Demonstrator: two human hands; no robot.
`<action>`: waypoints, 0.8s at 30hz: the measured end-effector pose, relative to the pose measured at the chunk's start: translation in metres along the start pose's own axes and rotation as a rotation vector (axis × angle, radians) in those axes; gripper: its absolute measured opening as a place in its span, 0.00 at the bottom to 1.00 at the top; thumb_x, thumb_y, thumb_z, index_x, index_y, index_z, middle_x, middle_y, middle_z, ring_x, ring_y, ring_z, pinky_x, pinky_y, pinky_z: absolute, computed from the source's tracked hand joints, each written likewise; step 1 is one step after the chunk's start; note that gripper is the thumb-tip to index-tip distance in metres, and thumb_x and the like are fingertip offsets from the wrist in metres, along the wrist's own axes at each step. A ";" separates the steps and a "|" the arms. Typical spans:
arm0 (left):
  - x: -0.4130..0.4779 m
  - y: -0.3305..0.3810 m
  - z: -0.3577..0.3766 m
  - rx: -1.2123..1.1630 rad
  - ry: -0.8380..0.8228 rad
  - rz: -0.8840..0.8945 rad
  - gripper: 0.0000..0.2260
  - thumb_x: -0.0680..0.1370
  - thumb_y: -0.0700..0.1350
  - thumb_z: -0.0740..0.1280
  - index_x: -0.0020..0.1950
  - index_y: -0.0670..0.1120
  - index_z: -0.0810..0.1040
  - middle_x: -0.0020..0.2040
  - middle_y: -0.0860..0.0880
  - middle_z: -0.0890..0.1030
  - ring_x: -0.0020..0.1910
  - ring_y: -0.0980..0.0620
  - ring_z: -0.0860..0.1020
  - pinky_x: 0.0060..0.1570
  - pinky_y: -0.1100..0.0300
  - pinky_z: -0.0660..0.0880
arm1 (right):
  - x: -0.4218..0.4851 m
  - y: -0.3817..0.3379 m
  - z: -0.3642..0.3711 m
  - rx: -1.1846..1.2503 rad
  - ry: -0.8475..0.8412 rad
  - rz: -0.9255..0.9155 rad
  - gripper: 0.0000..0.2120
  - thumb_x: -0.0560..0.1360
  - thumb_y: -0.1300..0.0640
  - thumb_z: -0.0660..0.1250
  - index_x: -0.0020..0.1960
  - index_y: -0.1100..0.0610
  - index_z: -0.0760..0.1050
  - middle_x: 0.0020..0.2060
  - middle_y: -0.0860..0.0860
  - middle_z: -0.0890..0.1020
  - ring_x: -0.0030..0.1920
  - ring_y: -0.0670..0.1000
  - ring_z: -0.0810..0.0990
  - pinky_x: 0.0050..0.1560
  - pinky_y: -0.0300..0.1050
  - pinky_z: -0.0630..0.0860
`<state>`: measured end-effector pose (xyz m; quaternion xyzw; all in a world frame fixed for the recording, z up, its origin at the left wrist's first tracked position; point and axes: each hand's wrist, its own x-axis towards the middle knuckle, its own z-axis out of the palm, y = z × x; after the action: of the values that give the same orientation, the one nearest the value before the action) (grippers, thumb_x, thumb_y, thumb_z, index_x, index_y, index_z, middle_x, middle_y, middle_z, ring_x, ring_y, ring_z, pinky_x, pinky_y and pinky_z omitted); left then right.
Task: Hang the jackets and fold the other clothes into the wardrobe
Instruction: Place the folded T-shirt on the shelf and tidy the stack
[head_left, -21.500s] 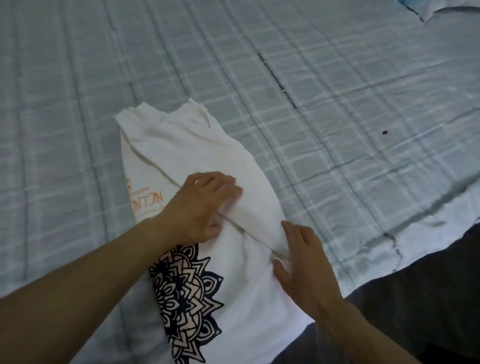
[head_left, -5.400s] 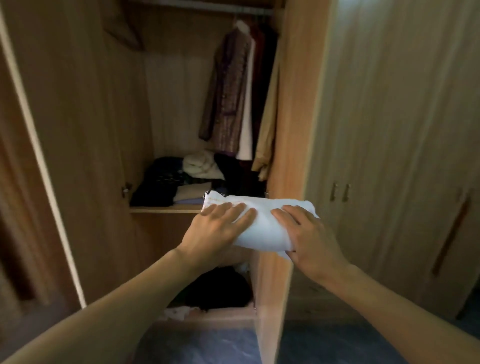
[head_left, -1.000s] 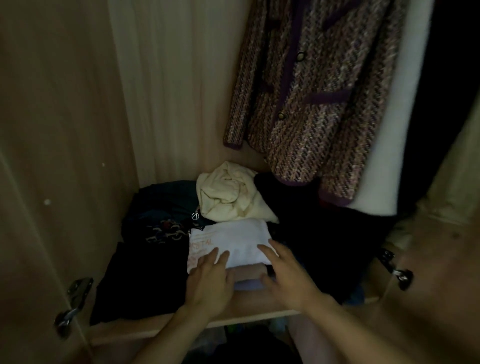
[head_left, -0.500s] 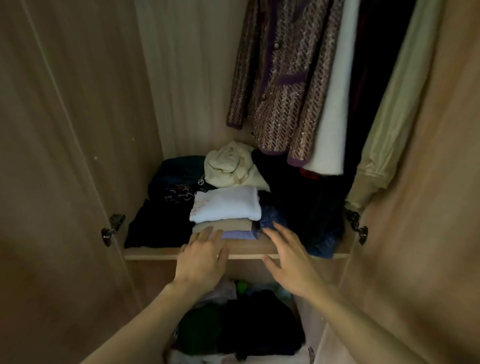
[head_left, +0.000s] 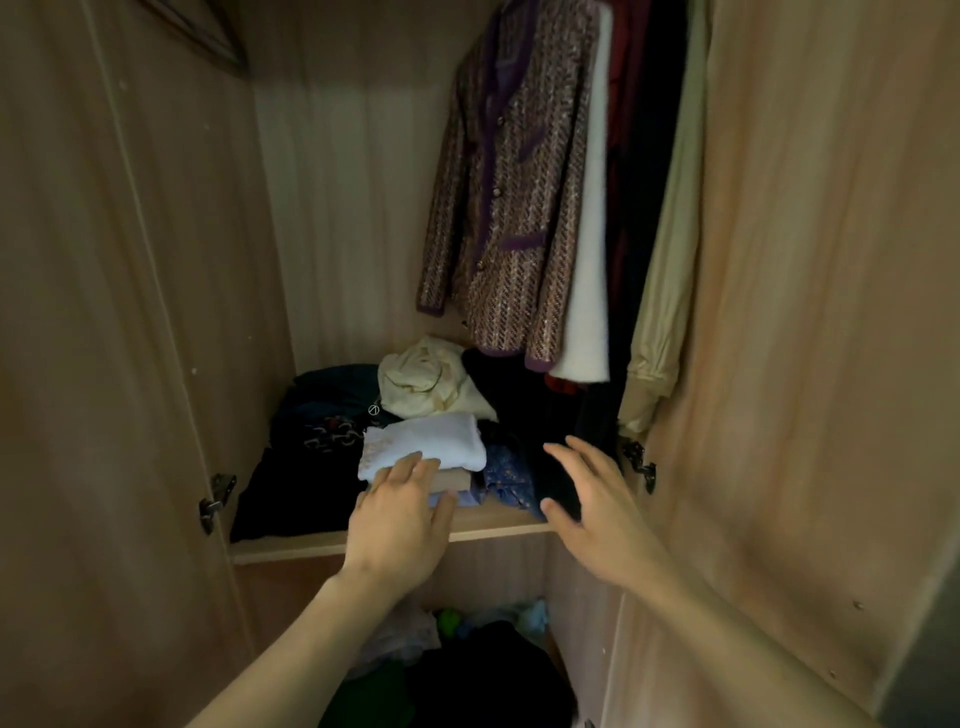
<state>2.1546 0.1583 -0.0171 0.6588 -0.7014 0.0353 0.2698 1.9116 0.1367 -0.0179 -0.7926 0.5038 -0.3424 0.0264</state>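
Observation:
The folded white T-shirt (head_left: 431, 445) lies on top of a small stack of folded clothes on the wardrobe shelf (head_left: 498, 526). My left hand (head_left: 402, 519) hovers just in front of the stack with straight fingers, its tips near the shirt's front edge. Empty, with spread fingers, my right hand (head_left: 597, 499) is in the air to the right of the stack. A tweed jacket (head_left: 511, 208) hangs on the rail above, beside a white garment (head_left: 589, 249), dark ones and a beige coat (head_left: 670, 260).
A cream garment (head_left: 426, 382) and dark clothes (head_left: 311, 457) fill the back and left of the shelf. More clothes lie in the compartment below (head_left: 467, 670). Open wardrobe doors (head_left: 104, 364) flank both sides, with hinges (head_left: 215, 499) at shelf height.
The white shirt was set down on the stack and let go. Both hands have drawn back from it, and my view has pulled away from the shelf.

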 end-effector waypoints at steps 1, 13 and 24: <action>0.001 0.000 -0.007 -0.020 0.014 0.006 0.22 0.82 0.57 0.58 0.74 0.51 0.67 0.74 0.51 0.67 0.71 0.45 0.66 0.64 0.45 0.72 | -0.003 -0.005 -0.009 -0.010 0.027 0.011 0.29 0.78 0.49 0.66 0.77 0.48 0.61 0.76 0.49 0.61 0.76 0.50 0.58 0.73 0.46 0.59; -0.008 0.088 -0.013 -0.196 0.048 0.194 0.20 0.81 0.56 0.60 0.72 0.50 0.70 0.71 0.50 0.72 0.69 0.46 0.69 0.64 0.48 0.71 | -0.061 -0.008 -0.112 -0.116 0.176 0.066 0.28 0.77 0.55 0.68 0.75 0.53 0.65 0.73 0.52 0.66 0.74 0.50 0.63 0.69 0.30 0.52; 0.004 0.207 -0.015 -0.161 0.087 0.312 0.21 0.82 0.55 0.60 0.72 0.49 0.70 0.73 0.49 0.70 0.70 0.45 0.68 0.65 0.46 0.70 | -0.093 0.063 -0.213 -0.127 0.486 0.040 0.24 0.76 0.59 0.67 0.71 0.52 0.69 0.70 0.49 0.68 0.70 0.42 0.63 0.73 0.45 0.62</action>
<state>1.9648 0.1876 0.0607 0.5161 -0.7833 0.0488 0.3431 1.7172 0.2463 0.0723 -0.6769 0.5315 -0.4900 -0.1388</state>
